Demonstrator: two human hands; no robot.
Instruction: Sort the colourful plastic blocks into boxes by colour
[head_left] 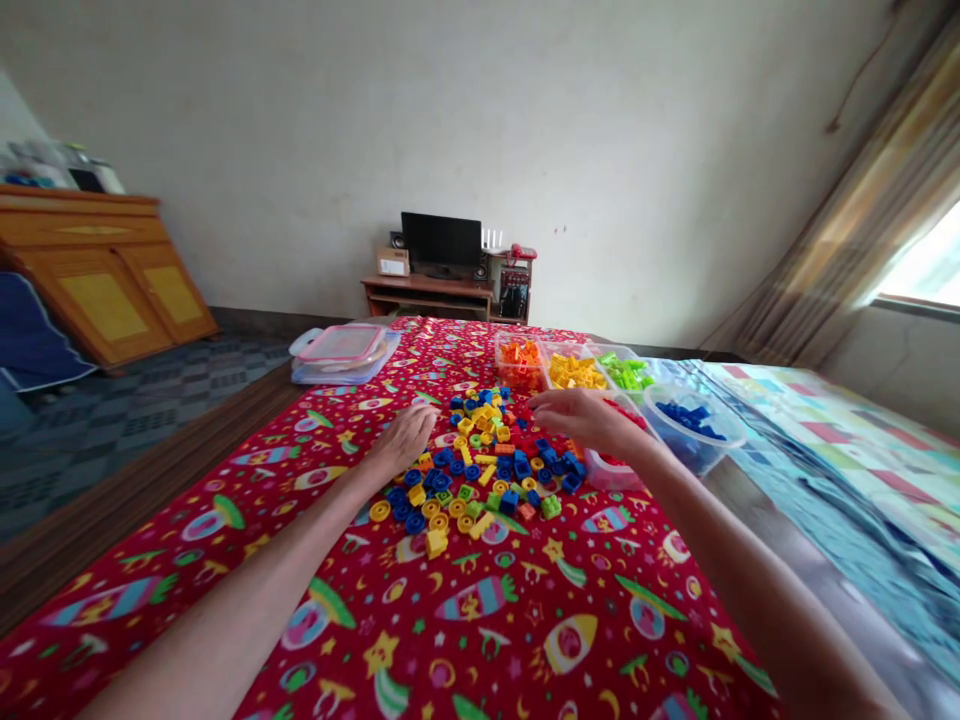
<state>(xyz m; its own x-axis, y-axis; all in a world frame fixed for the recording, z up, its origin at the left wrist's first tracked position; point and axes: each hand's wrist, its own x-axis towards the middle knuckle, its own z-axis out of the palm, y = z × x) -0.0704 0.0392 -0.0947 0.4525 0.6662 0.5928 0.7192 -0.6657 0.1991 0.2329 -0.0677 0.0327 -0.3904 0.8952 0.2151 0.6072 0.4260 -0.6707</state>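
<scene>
A heap of small plastic building pieces (484,465), blue, yellow, red, orange and green, lies on a red cloth with a rocket pattern (480,620). My left hand (407,437) rests palm down on the cloth at the heap's left edge, fingers loosely curled, nothing visible in it. My right hand (583,416) hovers over the heap's right side, fingers stretched toward the pieces, just in front of a clear tub of red pieces (611,468).
Behind the heap stand clear tubs of orange (520,362), yellow (574,372) and green pieces (626,372); a round tub of blue pieces (694,425) sits at the right. Stacked lids (341,352) lie at the cloth's back left. A patterned mat (840,450) lies to the right.
</scene>
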